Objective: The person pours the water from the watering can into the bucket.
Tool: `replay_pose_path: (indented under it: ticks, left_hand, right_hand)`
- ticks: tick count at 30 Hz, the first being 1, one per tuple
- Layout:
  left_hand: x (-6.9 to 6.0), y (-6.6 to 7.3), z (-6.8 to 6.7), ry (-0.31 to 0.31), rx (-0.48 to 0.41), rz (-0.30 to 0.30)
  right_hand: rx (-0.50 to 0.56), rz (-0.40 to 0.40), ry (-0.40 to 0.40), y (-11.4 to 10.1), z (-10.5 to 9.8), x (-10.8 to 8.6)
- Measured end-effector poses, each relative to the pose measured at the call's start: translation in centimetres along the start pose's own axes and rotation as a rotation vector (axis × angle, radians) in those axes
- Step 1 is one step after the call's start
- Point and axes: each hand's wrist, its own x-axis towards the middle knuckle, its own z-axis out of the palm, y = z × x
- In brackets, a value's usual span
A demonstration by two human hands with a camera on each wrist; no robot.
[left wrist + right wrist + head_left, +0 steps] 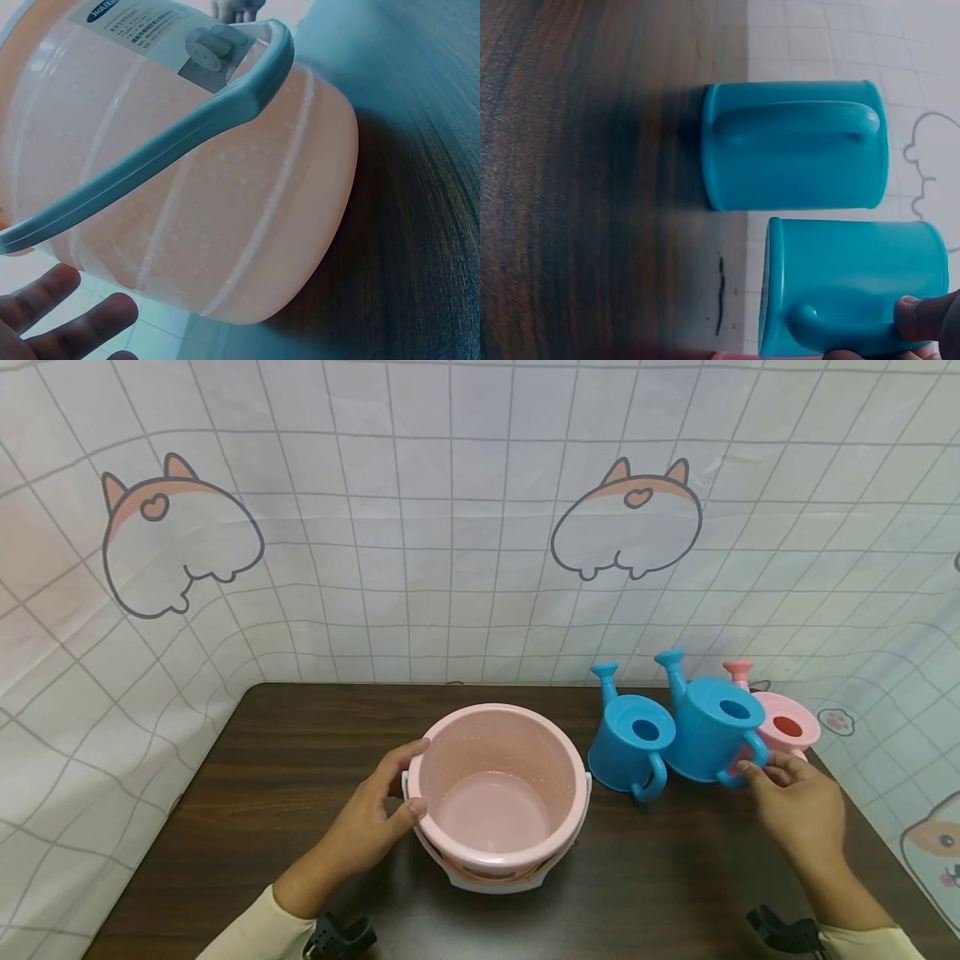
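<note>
A pink bucket [495, 814] with a pale handle [172, 146] stands mid-table, its inside facing up. My left hand [367, 822] touches its left rim, thumb and fingers spread apart. In the left wrist view some fingers [90, 326] stretch beside the bucket's wall. At the right, my right hand [802, 802] pinches the handle of a blue watering can [701, 739]. In the right wrist view that can's base appears raised off the table. A second blue watering can [622, 752] stands between it and the bucket. Behind my right hand is a pink watering can [795, 714], partly hidden.
The dark wooden table [300, 727] ends at a back edge against a white grid-patterned curtain [450, 568] with corgi drawings. The curtain also hangs along both sides. A printed label [150, 34] is on the bucket's side.
</note>
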Motion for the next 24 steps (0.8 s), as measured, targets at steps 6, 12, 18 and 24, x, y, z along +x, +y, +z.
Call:
replay_pose_path:
  ticks: [6, 12, 18, 24]
  left_hand:
    - [0.0, 0.1, 0.0, 0.0, 0.005, -0.007]
    - [0.0, 0.0, 0.0, -0.001, 0.003, 0.003]
    - [0.0, -0.1, 0.0, -0.008, -0.004, -0.002]
    - [-0.1, -0.2, 0.0, -0.003, -0.005, 0.009]
  right_hand:
    - [0.012, 0.008, -0.01, 0.0, 0.6, -0.3]
    - [0.004, 0.015, -0.017, 0.5, 1.2, -0.2]
    - [-0.008, 0.012, -0.028, 0.8, 1.7, -0.2]
    - [0.007, 0.017, -0.046, 1.3, 2.3, -0.2]
